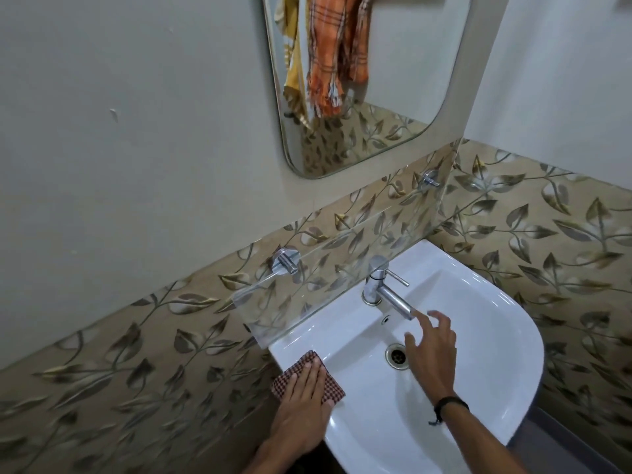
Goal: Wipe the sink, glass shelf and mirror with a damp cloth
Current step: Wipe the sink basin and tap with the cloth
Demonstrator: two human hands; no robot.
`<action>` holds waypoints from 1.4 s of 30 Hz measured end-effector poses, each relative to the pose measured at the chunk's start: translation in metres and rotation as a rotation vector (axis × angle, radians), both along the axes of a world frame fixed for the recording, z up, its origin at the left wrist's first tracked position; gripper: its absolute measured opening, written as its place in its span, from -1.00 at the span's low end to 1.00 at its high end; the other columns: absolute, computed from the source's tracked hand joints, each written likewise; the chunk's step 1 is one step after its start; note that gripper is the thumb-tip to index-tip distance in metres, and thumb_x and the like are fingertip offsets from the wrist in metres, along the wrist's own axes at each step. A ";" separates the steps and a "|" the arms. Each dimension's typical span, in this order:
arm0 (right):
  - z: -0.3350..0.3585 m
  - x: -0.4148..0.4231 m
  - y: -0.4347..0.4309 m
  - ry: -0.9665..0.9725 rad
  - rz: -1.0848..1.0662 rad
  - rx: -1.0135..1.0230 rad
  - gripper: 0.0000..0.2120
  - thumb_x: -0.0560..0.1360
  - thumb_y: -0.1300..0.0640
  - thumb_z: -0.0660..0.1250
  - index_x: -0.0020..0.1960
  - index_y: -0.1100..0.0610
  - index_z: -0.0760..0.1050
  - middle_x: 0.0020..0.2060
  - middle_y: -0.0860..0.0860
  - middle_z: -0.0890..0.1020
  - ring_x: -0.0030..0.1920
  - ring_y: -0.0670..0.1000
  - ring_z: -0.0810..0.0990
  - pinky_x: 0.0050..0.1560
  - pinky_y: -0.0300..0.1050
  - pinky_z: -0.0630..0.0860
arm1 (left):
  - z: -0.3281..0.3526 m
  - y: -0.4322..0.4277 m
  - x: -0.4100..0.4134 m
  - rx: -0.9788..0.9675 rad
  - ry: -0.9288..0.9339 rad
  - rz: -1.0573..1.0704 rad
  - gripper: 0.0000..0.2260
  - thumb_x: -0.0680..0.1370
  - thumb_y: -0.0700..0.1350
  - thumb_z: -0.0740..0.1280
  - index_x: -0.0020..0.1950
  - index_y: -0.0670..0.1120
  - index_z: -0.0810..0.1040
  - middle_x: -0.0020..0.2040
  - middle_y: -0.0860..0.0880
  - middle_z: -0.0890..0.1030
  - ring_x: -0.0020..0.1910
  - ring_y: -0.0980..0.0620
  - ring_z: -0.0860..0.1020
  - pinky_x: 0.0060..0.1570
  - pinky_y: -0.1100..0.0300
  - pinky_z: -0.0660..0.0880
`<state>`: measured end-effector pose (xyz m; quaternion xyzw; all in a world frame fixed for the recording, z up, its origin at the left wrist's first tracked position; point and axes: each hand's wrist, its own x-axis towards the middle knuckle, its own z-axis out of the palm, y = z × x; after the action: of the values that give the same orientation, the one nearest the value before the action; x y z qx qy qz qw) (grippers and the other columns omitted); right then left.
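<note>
The small red-and-white checked cloth lies flat on the front left rim of the white ceramic sink, pinned there by the left hand. That hand's grip is not closed: the fingers lie straight and together on top of the fabric, pressing it down rather than curling round it. From there the basin opens to the right, and the clear glass shelf and the rounded frameless mirror sit up and behind, so the left hand is the nearer one for any wiping stroke. The right hand hovers over the bowl above the steel drain. Its grip is apart and holds nothing, the fingers spread, with the index tip just beside the spout end of the chrome tap. The spout's long axis runs from the back rim forward and right, straight at that hand, while the lever sits further back on top. Whether the cloth is wet cannot be told. If it is dry, the right hand looks best placed to work the tap.
</note>
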<state>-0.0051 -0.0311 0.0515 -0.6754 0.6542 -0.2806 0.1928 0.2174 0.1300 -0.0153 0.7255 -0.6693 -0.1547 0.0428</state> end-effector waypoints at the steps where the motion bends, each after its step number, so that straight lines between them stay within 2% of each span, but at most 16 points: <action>1: -0.009 -0.001 0.016 -0.017 -0.010 -0.016 -0.62 0.46 0.25 0.44 0.24 0.01 0.55 0.26 0.00 0.41 0.10 0.16 0.44 0.05 0.09 0.52 | 0.000 0.002 -0.005 0.010 0.037 0.004 -0.41 0.69 0.13 -0.13 0.65 -0.16 -0.01 0.62 -0.07 0.19 0.62 0.03 0.00 0.53 0.07 -0.07; 3: -0.030 -0.006 0.046 -0.050 0.007 -0.018 -0.65 0.44 0.29 0.45 0.18 0.04 0.58 0.19 0.00 0.46 0.07 0.13 0.44 0.05 0.11 0.52 | 0.009 0.007 -0.012 0.051 0.075 0.014 -0.42 0.64 0.14 0.04 0.57 -0.15 0.31 0.55 0.01 0.33 0.57 0.05 0.21 0.52 0.15 -0.08; 6: -0.056 -0.014 0.083 -0.103 0.082 -0.004 -0.65 0.41 0.35 0.47 0.06 -0.03 0.58 0.03 -0.08 0.58 0.02 0.07 0.48 0.00 0.03 0.50 | 0.015 0.013 -0.011 -0.099 0.163 0.042 -0.46 0.68 0.08 0.10 0.63 -0.06 0.15 0.60 0.15 0.02 0.61 0.14 0.03 0.47 0.33 -0.29; 10: -0.075 -0.012 0.109 -0.115 0.227 0.086 -0.57 0.44 0.25 0.49 0.00 -0.29 0.49 -0.13 -0.30 0.54 -0.03 -0.19 0.47 -0.04 -0.18 0.45 | 0.025 0.007 0.008 -0.226 0.351 0.228 -0.58 0.68 -0.09 0.19 0.56 0.00 0.34 0.56 0.08 0.31 0.55 0.12 0.21 0.49 0.38 -0.06; 14: -0.071 0.014 0.117 -0.055 0.428 0.049 -0.79 0.52 -0.09 0.31 0.14 -0.30 0.50 0.04 -0.40 0.48 0.11 -0.32 0.43 0.07 -0.36 0.40 | 0.033 -0.005 0.023 -0.261 0.305 0.222 -0.61 0.63 -0.13 0.14 0.44 -0.02 0.50 0.45 0.07 0.43 0.45 0.06 0.32 0.52 0.08 0.22; 17: -0.066 0.050 0.116 0.013 0.617 -0.026 -0.56 0.54 -0.26 0.20 0.39 -0.21 0.46 0.30 -0.36 0.39 0.28 -0.30 0.33 0.31 -0.35 0.31 | 0.031 -0.006 0.028 -0.333 0.269 0.256 -0.61 0.55 -0.03 0.12 0.24 -0.02 0.64 0.27 0.07 0.58 0.27 0.11 0.43 0.30 0.13 0.38; 19: -0.060 0.071 0.117 0.051 0.651 -0.109 -0.51 0.52 -0.28 0.25 0.40 -0.15 0.48 0.36 -0.24 0.47 0.30 -0.21 0.40 0.28 -0.32 0.40 | 0.028 -0.004 0.034 -0.392 0.271 0.286 -0.61 0.49 -0.03 0.12 0.11 -0.05 0.68 0.15 0.02 0.64 0.15 0.12 0.43 0.18 0.15 0.48; 22: -0.067 0.086 0.129 -0.037 0.702 -0.148 -0.58 0.60 -0.26 0.18 0.37 -0.12 0.50 0.34 -0.11 0.55 0.24 -0.14 0.50 0.17 -0.26 0.54 | 0.023 0.000 0.046 -0.453 0.291 0.364 -0.65 0.45 -0.08 0.15 0.04 -0.05 0.70 0.08 -0.03 0.67 0.06 0.11 0.43 0.09 0.22 0.40; 25: -0.073 0.083 0.146 -0.219 0.652 -0.101 -0.56 0.64 -0.27 0.08 0.50 -0.27 0.25 0.40 -0.15 0.45 0.24 -0.20 0.50 0.21 -0.35 0.47 | 0.022 0.008 0.050 -0.433 0.293 0.380 -0.72 0.47 -0.20 0.30 0.11 -0.05 0.69 0.16 -0.04 0.63 0.10 0.11 0.45 0.16 0.27 0.37; 29: -0.086 0.068 0.146 -0.162 0.689 -0.078 -0.66 0.61 -0.26 0.04 0.34 -0.27 0.35 0.38 -0.34 0.39 -0.01 -0.28 0.60 -0.01 -0.45 0.54 | 0.034 0.013 0.042 -0.351 0.337 0.463 -0.67 0.52 -0.34 0.38 0.24 -0.08 0.64 0.28 0.00 0.54 0.19 0.03 0.39 0.27 0.14 0.30; 31: -0.076 0.057 0.152 -0.210 0.606 -0.059 -0.72 0.57 -0.27 0.14 0.26 -0.39 0.41 0.19 -0.33 0.57 -0.12 -0.26 0.63 -0.08 -0.45 0.54 | 0.035 0.013 0.035 -0.325 0.342 0.482 -0.67 0.55 -0.31 0.37 0.27 -0.07 0.63 0.29 0.04 0.51 0.20 0.05 0.36 0.27 0.18 0.26; 32: -0.072 0.052 0.155 -0.176 0.594 -0.050 -0.72 0.61 -0.29 0.06 0.12 -0.37 0.53 0.06 -0.30 0.65 -0.18 -0.27 0.63 -0.13 -0.47 0.52 | 0.035 0.013 0.033 -0.322 0.356 0.489 -0.68 0.55 -0.30 0.37 0.28 -0.06 0.62 0.28 0.06 0.49 0.21 0.04 0.37 0.26 0.20 0.25; 34: -0.065 0.044 0.154 -0.059 0.605 -0.067 -0.44 0.63 -0.31 -0.12 -0.19 -0.31 0.64 -0.01 -0.32 0.65 -0.27 -0.30 0.59 -0.22 -0.49 0.47 | 0.035 0.013 0.027 -0.321 0.388 0.496 -0.68 0.56 -0.28 0.37 0.28 -0.05 0.60 0.27 0.12 0.46 0.24 0.01 0.39 0.24 0.22 0.25; 35: -0.063 0.041 0.152 -0.012 0.589 -0.061 -0.42 0.62 -0.32 -0.12 -0.24 -0.32 0.64 0.01 -0.35 0.64 -0.28 -0.30 0.59 -0.26 -0.48 0.47 | 0.035 0.013 0.025 -0.317 0.388 0.495 -0.68 0.56 -0.27 0.36 0.29 -0.04 0.60 0.28 0.12 0.46 0.26 0.02 0.38 0.24 0.22 0.27; 39: -0.058 0.048 0.158 0.053 0.648 0.001 -0.68 0.41 -0.29 0.20 -0.36 -0.23 0.62 -0.02 -0.31 0.65 -0.33 -0.29 0.56 -0.36 -0.47 0.39 | 0.035 0.012 0.022 -0.244 0.357 0.508 -0.65 0.59 -0.14 0.32 0.38 0.03 0.52 0.44 0.08 0.39 0.34 0.06 0.31 0.37 0.15 0.28; 42: -0.052 0.052 0.162 0.089 0.620 -0.021 -0.71 0.32 -0.23 0.21 -0.39 -0.12 0.60 -0.04 -0.22 0.67 -0.39 -0.24 0.56 -0.44 -0.40 0.38 | 0.039 0.010 0.024 -0.169 0.285 0.462 -0.58 0.65 0.03 0.24 0.52 0.07 0.38 0.56 0.12 0.23 0.50 0.08 0.15 0.48 0.15 0.17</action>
<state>0.0464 0.1307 -0.0007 -0.8564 0.4218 -0.1851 0.2333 0.2414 0.1397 0.0235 0.8234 -0.4841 -0.1852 0.2309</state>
